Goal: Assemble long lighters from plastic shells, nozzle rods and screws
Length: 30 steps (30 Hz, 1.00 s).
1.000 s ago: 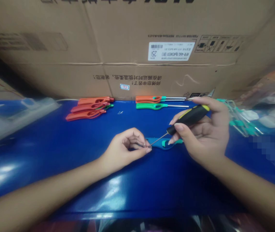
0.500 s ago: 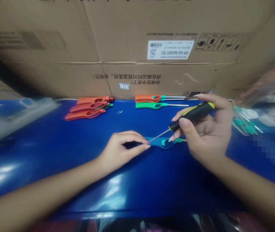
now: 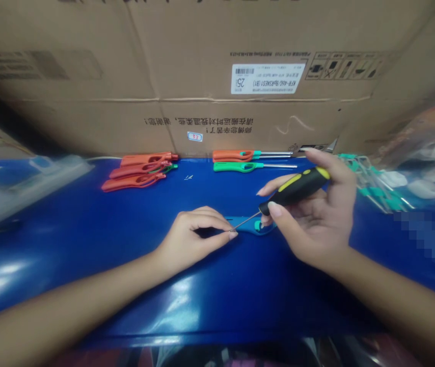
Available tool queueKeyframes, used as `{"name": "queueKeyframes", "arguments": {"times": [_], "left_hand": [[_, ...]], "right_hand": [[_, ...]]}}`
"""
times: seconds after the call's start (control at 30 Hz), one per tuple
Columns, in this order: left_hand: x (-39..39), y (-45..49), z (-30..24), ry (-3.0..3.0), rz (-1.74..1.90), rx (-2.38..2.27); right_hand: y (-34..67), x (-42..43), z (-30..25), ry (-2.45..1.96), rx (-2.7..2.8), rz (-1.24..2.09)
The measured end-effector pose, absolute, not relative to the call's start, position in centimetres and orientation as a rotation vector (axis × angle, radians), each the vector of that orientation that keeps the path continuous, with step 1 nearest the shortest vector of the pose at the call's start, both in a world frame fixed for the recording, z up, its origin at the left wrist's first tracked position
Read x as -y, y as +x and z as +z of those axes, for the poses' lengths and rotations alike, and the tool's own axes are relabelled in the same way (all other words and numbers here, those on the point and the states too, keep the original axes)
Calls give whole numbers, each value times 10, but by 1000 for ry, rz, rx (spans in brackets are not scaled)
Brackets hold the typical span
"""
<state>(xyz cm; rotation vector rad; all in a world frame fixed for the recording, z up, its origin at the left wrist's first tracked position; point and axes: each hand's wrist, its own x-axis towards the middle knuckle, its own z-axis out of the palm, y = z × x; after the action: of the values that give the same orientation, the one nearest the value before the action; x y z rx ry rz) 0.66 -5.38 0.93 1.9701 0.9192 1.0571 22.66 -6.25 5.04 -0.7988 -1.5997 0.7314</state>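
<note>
A blue gas lighter [image 3: 246, 225] with a turquoise trigger lies on the blue table, its handle end toward my left hand [image 3: 192, 232]. My left thumb and index finger are closed around that end, partly covering it. My right hand [image 3: 317, 219] grips a black and yellow screwdriver [image 3: 297, 189] by its handle, index finger raised near the butt. The thin shaft slants down to the left, with its tip at my left thumb and fingertip, over the lighter. Whether a tiny screw sits at the tip, I cannot tell. My right hand hides the lighter's nozzle.
Red lighter shells [image 3: 135, 182] lie at the back left. Orange [image 3: 228, 155] and green [image 3: 230, 166] lighters with metal nozzles lie behind the work. Turquoise-ended metal nozzle parts [image 3: 378, 192] are piled at right. A cardboard box [image 3: 202, 66] walls off the table's back.
My right hand and the screwdriver have moved slightly left and down, and now cover the lighter's nozzle. The tip stays at my left fingertips. My left hand is almost still.
</note>
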Motion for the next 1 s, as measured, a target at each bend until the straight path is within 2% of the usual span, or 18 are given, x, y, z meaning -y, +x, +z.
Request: {"name": "queueKeyframes", "arguments": {"times": [0.47, 1.0], "left_hand": [[39, -10, 9, 2327, 752, -945], [48, 4, 2, 2339, 826, -710]], "right_hand": [[236, 47, 52, -820, 1638, 753], [230, 52, 40, -661, 1812, 586]]}}
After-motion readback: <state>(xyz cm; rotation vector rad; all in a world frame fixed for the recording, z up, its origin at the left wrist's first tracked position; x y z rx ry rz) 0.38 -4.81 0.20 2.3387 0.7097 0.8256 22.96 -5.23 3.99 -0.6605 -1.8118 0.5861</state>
